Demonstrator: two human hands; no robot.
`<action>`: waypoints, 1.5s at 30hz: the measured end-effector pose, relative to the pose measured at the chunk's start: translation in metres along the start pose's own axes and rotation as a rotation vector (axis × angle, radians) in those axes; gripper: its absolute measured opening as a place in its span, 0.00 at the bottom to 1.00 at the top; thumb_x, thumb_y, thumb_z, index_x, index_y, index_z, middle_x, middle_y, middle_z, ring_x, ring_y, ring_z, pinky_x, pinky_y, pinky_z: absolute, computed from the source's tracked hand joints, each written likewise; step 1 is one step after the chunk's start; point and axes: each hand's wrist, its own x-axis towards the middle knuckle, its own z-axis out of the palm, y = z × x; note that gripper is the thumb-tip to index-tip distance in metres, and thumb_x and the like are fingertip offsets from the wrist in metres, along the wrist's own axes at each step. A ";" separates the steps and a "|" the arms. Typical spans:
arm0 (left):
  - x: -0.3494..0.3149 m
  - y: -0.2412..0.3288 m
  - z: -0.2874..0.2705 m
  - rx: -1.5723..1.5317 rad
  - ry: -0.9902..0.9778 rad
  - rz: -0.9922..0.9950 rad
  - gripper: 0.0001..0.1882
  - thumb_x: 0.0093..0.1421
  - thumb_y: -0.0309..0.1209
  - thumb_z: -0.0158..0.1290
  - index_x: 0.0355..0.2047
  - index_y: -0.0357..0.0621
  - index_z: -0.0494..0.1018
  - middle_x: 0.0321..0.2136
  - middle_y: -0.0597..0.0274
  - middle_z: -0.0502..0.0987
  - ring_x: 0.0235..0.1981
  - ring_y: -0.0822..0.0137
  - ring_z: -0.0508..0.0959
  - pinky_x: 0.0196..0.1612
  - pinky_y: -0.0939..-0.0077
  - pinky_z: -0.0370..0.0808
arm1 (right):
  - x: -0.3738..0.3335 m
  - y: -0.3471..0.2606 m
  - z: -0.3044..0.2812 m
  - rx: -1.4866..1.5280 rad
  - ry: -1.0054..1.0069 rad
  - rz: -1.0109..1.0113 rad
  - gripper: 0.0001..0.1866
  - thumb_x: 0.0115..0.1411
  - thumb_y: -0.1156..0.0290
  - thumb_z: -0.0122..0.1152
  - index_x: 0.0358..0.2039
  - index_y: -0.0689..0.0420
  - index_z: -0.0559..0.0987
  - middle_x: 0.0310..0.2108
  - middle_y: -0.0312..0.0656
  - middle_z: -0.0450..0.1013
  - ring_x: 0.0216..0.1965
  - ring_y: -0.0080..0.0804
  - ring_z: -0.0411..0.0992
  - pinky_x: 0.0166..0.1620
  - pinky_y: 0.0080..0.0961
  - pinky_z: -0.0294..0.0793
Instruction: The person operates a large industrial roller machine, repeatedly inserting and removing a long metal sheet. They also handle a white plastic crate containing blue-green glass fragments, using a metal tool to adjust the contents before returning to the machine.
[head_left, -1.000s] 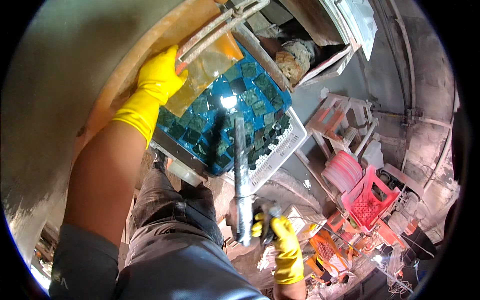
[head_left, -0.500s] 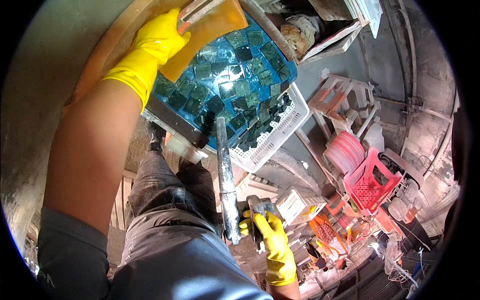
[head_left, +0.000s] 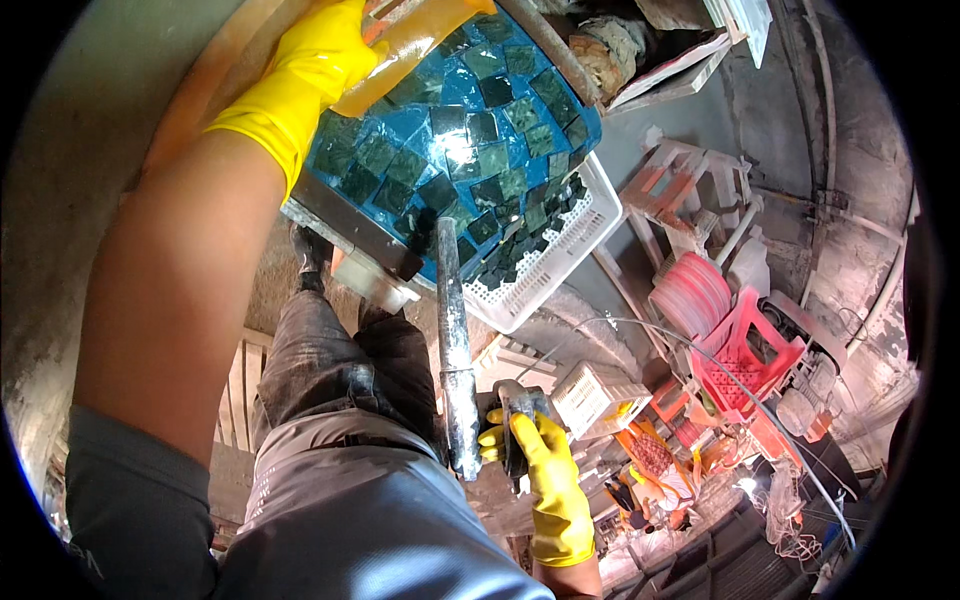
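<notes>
A glossy blue surface (head_left: 408, 124) carries dark green, mostly square tiles (head_left: 484, 62), spread flat and unevenly spaced, with blue showing between many of them. A bright reflection shines near its middle. Toward the lower right edge the tiles crowd closer together, and a white perforated crate (head_left: 598, 215) stands just beside that edge, with dark pieces (head_left: 492, 270) along its inner side.

Pipes (head_left: 827, 110) run along the stained grey wall (head_left: 868, 170) at right. Near it sits a red-smeared pale stand (head_left: 665, 200); at lower right, 1 small light (head_left: 747, 485) glares white.
</notes>
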 end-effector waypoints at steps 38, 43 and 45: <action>-0.010 0.030 -0.031 -0.044 -0.006 -0.077 0.20 0.57 0.41 0.60 0.47 0.44 0.76 0.37 0.39 0.82 0.41 0.40 0.81 0.46 0.50 0.77 | -0.007 0.016 0.010 -0.038 0.031 -0.022 0.27 0.70 0.54 0.59 0.53 0.69 0.75 0.38 0.51 0.80 0.37 0.37 0.80 0.47 0.33 0.81; -0.011 0.033 -0.033 -0.045 -0.006 -0.101 0.19 0.59 0.41 0.59 0.46 0.44 0.77 0.37 0.39 0.81 0.42 0.39 0.81 0.46 0.50 0.77 | -0.004 0.022 0.011 -0.054 0.062 -0.044 0.28 0.69 0.52 0.59 0.52 0.69 0.77 0.36 0.51 0.81 0.35 0.38 0.80 0.43 0.34 0.82; -0.015 0.037 -0.035 -0.059 0.000 -0.090 0.18 0.60 0.41 0.58 0.46 0.43 0.77 0.37 0.39 0.81 0.41 0.39 0.81 0.46 0.50 0.77 | -0.003 0.022 0.011 -0.033 0.056 -0.028 0.27 0.69 0.54 0.59 0.52 0.69 0.76 0.36 0.51 0.81 0.35 0.38 0.80 0.44 0.33 0.82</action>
